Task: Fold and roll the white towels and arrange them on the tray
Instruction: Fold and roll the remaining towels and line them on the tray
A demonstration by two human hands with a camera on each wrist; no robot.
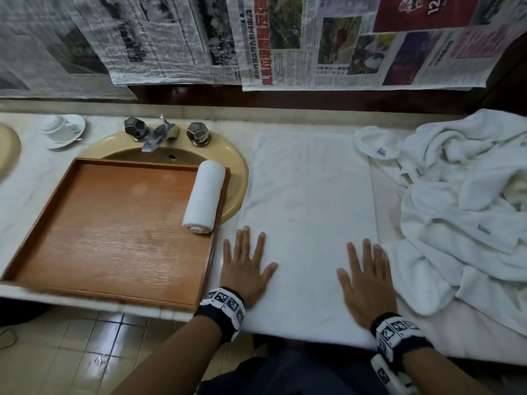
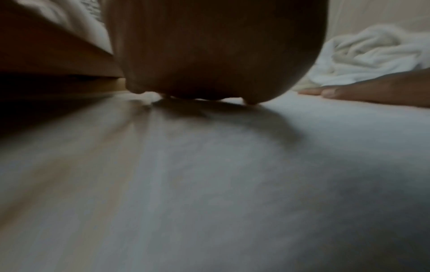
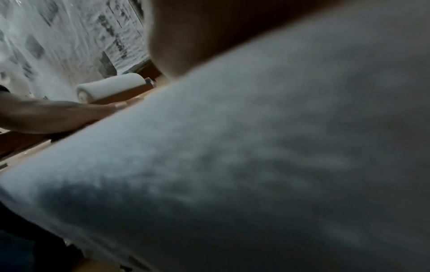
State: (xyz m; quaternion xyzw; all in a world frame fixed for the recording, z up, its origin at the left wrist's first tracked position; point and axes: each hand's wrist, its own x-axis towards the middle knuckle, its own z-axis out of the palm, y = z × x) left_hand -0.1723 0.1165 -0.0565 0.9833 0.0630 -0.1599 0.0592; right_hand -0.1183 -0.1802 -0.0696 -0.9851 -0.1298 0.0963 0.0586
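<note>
Countertop (image 1: pixel 228 129), hands flat on folded towel (image 1: pixel 310 201)

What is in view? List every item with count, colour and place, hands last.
tray: 1, brown wood, on the counter partly over the sink
rolled towel: 1, white, along the tray's right edge
flat towel: 1, white, spread on the counter right of the tray
towel pile: 1 heap, white, crumpled, far right
sink: 1, beige, behind the tray
tap: 1, metal, with 2 dark knobs, at the sink's back
cup: 1, white, tipped on a white saucer, back left
newspapers: several sheets, hung on the wall behind
counter: 1, pale
hands: left and right, flat on the flat towel's near end, fingers spread
</note>
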